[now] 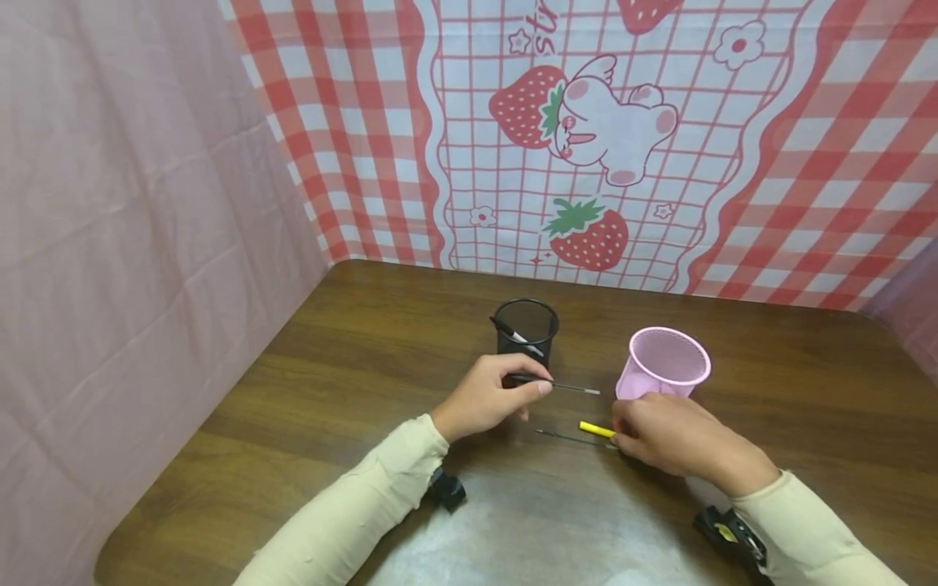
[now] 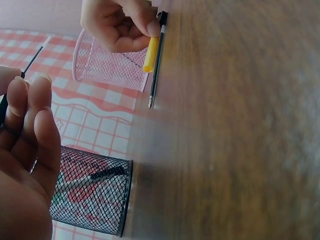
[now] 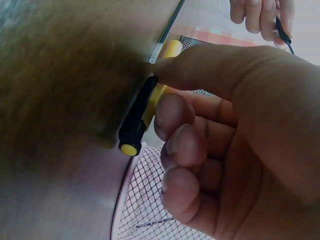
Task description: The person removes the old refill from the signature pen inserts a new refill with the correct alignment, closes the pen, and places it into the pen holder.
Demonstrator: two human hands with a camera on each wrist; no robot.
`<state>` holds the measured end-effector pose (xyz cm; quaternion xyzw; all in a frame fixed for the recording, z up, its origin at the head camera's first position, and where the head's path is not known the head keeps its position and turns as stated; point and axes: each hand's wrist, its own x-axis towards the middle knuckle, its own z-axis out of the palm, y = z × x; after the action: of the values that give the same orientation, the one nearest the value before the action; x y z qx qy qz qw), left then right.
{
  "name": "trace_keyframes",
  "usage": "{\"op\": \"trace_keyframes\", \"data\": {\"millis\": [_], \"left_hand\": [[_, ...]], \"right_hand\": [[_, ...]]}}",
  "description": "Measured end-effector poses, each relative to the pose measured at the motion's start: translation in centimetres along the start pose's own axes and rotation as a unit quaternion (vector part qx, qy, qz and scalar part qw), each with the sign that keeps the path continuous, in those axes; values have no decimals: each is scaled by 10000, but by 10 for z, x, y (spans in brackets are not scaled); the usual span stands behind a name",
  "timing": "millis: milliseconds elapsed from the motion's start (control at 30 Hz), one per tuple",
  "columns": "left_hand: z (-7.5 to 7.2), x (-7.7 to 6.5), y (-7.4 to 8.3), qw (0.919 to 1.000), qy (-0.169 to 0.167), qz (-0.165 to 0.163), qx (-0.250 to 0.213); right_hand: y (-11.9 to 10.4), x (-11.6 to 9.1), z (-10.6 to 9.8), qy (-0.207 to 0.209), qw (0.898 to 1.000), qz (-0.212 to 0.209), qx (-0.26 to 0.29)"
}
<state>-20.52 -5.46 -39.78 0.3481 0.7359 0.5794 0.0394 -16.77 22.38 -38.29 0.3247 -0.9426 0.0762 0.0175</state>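
My left hand (image 1: pixel 487 399) pinches a thin black-handled rod (image 1: pixel 575 388) with a slim shaft and pale tip, held above the table in front of the black mesh cup (image 1: pixel 543 321). My right hand (image 1: pixel 670 435), low at the table before the pink mesh cup (image 1: pixel 632 382), pinches a yellow pen-like stick (image 1: pixel 596 428). In the right wrist view its far part shows a black side piece (image 3: pixel 136 117) and a yellow end; the thumb hides its middle. Beside the stick, a thin dark pen refill (image 1: pixel 567 438) lies on the table, one end close to the right thumb.
A black-and-grey marker (image 1: pixel 506 327) leans in the black cup. Through the pink cup's mesh shows a thin dark stick (image 3: pixel 154 223). Brown wooden table (image 1: pixel 352 358) lies underneath. A checked strawberry cloth (image 1: pixel 374 163) hangs behind, a pale curtain (image 1: pixel 146 203) at the left.
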Motion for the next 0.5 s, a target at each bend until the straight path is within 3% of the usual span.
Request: {"op": "trace_keyframes", "data": {"millis": [500], "left_hand": [[2, 0, 1, 10000, 62, -34, 21]], "right_hand": [[-4, 2, 0, 300, 9994, 137, -52]]}}
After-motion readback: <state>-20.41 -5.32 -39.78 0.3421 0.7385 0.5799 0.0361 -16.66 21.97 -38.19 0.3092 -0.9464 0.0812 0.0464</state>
